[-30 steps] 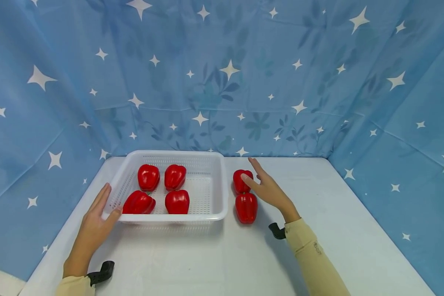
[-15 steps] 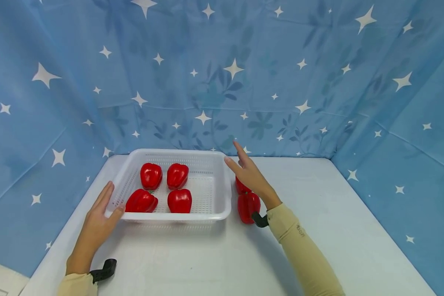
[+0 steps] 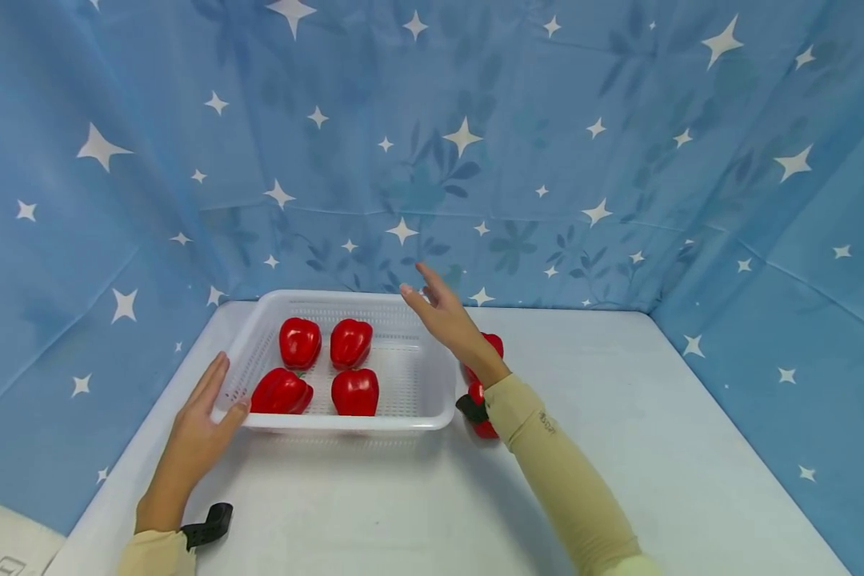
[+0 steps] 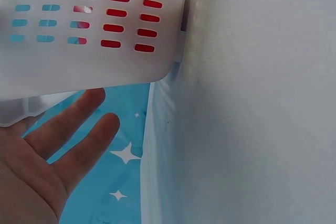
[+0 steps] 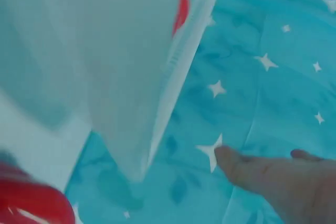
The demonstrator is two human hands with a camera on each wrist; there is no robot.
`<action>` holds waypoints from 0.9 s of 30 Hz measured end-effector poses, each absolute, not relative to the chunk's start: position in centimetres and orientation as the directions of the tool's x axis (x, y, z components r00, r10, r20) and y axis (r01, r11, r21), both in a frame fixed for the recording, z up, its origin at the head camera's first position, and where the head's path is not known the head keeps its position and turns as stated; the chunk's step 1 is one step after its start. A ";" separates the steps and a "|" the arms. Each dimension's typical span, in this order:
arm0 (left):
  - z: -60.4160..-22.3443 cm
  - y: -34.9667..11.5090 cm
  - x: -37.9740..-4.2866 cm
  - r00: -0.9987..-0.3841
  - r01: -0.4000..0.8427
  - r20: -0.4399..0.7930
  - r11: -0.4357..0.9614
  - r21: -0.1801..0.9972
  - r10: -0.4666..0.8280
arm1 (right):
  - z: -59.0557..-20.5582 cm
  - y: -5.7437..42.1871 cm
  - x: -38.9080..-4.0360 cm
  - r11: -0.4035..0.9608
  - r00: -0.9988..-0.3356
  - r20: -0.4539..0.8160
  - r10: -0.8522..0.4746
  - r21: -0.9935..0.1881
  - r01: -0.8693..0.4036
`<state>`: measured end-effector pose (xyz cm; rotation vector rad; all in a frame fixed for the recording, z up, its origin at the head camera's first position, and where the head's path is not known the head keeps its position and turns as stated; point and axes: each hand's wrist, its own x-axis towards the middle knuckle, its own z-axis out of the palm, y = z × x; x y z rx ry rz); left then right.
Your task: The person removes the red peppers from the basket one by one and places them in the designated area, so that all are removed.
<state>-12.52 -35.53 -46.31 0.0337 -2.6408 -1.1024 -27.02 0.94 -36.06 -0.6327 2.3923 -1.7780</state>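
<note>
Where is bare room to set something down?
Free: table right of the right sleeve and in front of the basket; the basket's right end. Crowded: its left part, four peppers; just right of the basket, two more peppers.

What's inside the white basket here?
Four red bell peppers, two behind, two in front. The near side of the white basket hides the front pair's lower edges; the right hand covers part of its far right corner; the floor beneath the peppers is hidden.
</note>
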 end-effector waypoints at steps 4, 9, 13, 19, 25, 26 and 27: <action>-46.0 -35.7 -12.5 -0.957 0.091 0.260 0.710 0.698 -0.132 | -35.4 -0.1 -27.4 0.228 -0.916 0.158 -0.370 -0.940 -0.255; -46.0 -36.0 -12.5 -0.952 0.109 0.278 0.706 0.699 -0.129 | -34.6 -1.3 -27.9 0.219 -0.919 0.151 -0.364 -0.945 -0.242; -46.1 -36.0 -12.5 -0.956 0.099 0.262 0.701 0.707 -0.129 | -34.4 -2.5 -28.4 0.225 -0.912 0.136 -0.386 -0.945 -0.236; -46.3 -35.9 -12.4 -0.960 0.089 0.248 0.697 0.712 -0.130 | -34.9 -4.2 -29.3 0.280 -0.916 0.071 -0.394 -0.941 -0.193; -46.4 -35.7 -12.4 -0.962 0.085 0.241 0.696 0.713 -0.130 | -35.5 -5.7 -30.1 0.300 -0.920 0.015 -0.392 -0.943 -0.143; -46.4 -35.7 -12.4 -0.962 0.086 0.242 0.697 0.712 -0.129 | -35.7 -5.9 -30.3 0.302 -0.920 0.007 -0.391 -0.944 -0.136; -46.4 -35.6 -12.4 -0.961 0.089 0.245 0.694 0.714 -0.128 | -35.9 -6.1 -30.4 0.301 -0.918 0.001 -0.396 -0.945 -0.131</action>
